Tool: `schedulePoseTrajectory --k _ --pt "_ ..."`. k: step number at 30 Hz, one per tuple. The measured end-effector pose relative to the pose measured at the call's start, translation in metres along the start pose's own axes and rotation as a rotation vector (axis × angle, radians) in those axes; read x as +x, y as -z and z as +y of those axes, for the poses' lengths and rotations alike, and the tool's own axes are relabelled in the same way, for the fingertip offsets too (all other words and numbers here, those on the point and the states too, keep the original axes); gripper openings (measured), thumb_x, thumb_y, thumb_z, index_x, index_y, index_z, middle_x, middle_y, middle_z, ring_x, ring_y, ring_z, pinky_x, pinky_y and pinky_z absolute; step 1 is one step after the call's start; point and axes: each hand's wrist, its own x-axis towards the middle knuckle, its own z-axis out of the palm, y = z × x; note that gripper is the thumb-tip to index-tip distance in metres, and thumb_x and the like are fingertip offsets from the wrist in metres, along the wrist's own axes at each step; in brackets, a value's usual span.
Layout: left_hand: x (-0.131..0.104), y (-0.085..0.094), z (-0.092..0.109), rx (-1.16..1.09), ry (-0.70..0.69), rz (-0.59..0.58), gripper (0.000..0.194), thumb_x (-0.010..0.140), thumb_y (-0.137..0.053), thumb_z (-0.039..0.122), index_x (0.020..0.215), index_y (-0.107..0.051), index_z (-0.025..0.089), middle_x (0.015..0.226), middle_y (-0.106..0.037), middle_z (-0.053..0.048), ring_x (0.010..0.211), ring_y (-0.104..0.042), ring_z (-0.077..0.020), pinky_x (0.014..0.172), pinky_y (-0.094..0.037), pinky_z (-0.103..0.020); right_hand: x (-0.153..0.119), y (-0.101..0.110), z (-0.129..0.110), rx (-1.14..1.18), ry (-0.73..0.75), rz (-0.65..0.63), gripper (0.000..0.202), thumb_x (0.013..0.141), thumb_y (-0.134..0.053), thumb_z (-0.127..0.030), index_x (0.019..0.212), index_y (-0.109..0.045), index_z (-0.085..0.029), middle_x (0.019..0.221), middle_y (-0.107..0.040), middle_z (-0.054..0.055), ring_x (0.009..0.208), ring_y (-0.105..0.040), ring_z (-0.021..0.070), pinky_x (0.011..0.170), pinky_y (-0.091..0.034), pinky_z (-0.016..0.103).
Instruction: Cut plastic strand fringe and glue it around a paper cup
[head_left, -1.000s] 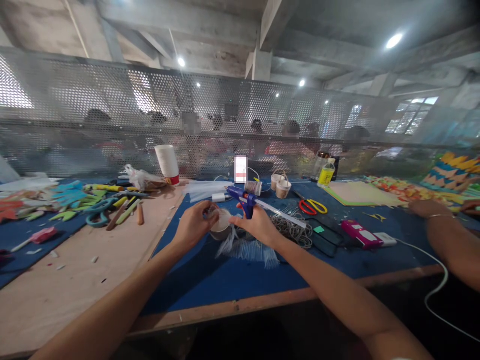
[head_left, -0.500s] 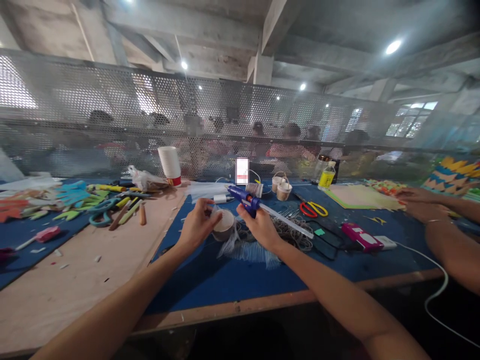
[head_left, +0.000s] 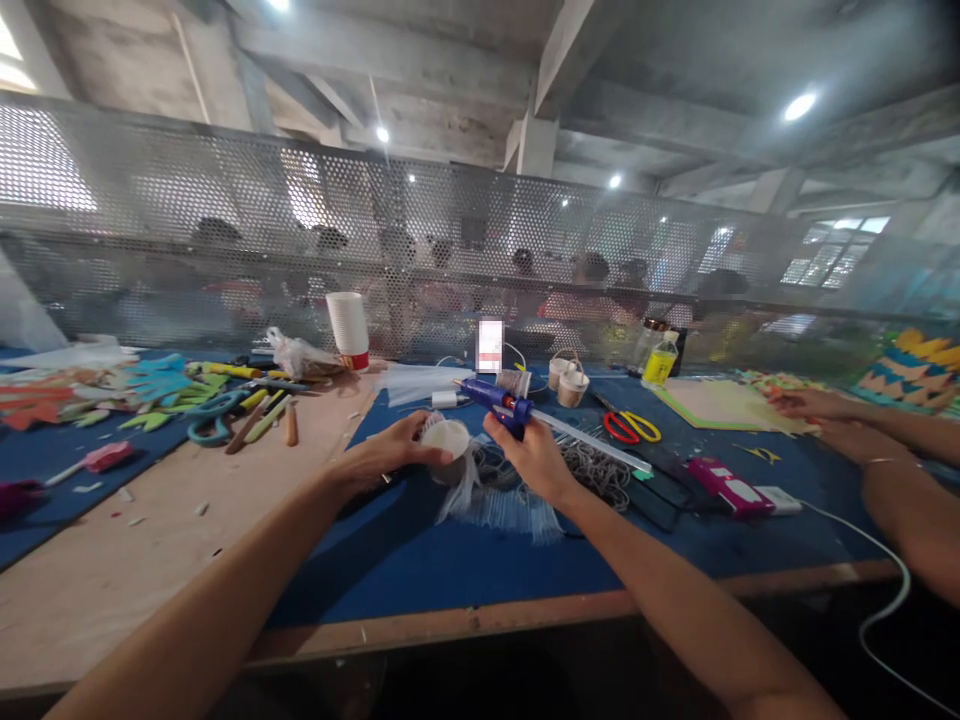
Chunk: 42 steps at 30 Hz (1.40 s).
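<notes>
My left hand point(head_left: 394, 447) is closed around the side of a small paper cup point(head_left: 445, 442), its thumb along the rim. The cup's round pale face is turned toward me. In my right hand point(head_left: 534, 450) I grip a blue glue gun point(head_left: 495, 398) by its handle. Its nozzle points left, above and beyond the cup, and a long clear glue stick point(head_left: 600, 445) sticks out of its back. Sheer white netting point(head_left: 495, 507) lies on the blue mat just right of the cup. Behind my right hand is a tangle of grey cord point(head_left: 600, 475).
Two small handled cups point(head_left: 570, 382), scissors point(head_left: 631, 427) and a yellow-labelled bottle point(head_left: 659, 362) stand or lie farther back. At left are a paper cup stack point(head_left: 349, 330), several tools and felt cutouts point(head_left: 154, 380). A magenta device point(head_left: 727, 487) with a white cable lies right, near another person's hands point(head_left: 825, 415).
My left hand has shifted from fingers raised at the cup's rim to a hold around its side, and the cup has tilted toward me. The glue gun stays in my right hand.
</notes>
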Motion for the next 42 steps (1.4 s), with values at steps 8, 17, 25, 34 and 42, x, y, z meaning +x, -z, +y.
schedulePoseTrajectory --k 8,17,25,34,42 --pt "0.009 0.011 -0.016 0.047 -0.098 -0.202 0.067 0.061 -0.086 0.042 0.117 -0.059 0.017 0.113 -0.069 -0.008 0.107 -0.063 -0.0290 0.094 -0.049 -0.041 -0.001 0.002 -0.001 0.053 0.034 -0.064 0.040 0.095 -0.053 -0.054 0.096 -0.070 -0.018 0.079 -0.071 0.004 0.077 -0.066 0.0198 0.069 -0.050 0.027" --pt "0.004 0.002 0.003 0.243 -0.151 0.275 0.064 0.061 -0.082 0.053 0.110 -0.058 0.020 0.100 -0.071 -0.005 0.090 -0.069 -0.0262 0.077 -0.055 -0.036 -0.005 0.008 -0.007 -0.064 0.118 -0.048 0.038 0.095 -0.054 -0.051 0.111 -0.069 -0.019 0.101 -0.074 0.006 0.100 -0.067 0.0248 0.088 -0.048 0.033" --pt "0.005 0.006 -0.003 0.456 -0.176 0.354 0.065 0.065 -0.077 0.058 0.114 -0.054 0.021 0.105 -0.070 -0.006 0.088 -0.068 -0.0253 0.077 -0.054 -0.035 -0.004 0.009 -0.007 -0.147 0.115 -0.139 0.033 0.094 -0.058 -0.046 0.112 -0.068 -0.020 0.098 -0.074 0.006 0.093 -0.068 0.0242 0.083 -0.050 0.034" --pt "-0.001 0.002 0.008 0.501 -0.192 0.276 0.064 0.064 -0.079 0.052 0.115 -0.055 0.023 0.105 -0.072 -0.006 0.093 -0.070 -0.0283 0.080 -0.054 -0.038 0.002 0.008 0.000 -0.194 0.185 -0.134 0.030 0.094 -0.059 -0.041 0.112 -0.071 -0.019 0.105 -0.074 0.008 0.098 -0.067 0.0247 0.089 -0.049 0.036" --pt "0.000 0.005 0.003 0.460 -0.221 0.205 0.072 0.063 -0.081 0.053 0.121 -0.054 0.021 0.110 -0.070 -0.008 0.099 -0.067 -0.0299 0.086 -0.053 -0.041 0.006 0.013 0.000 -0.217 0.155 -0.143 0.029 0.095 -0.058 -0.040 0.110 -0.072 -0.019 0.103 -0.076 0.008 0.098 -0.069 0.0257 0.088 -0.050 0.034"
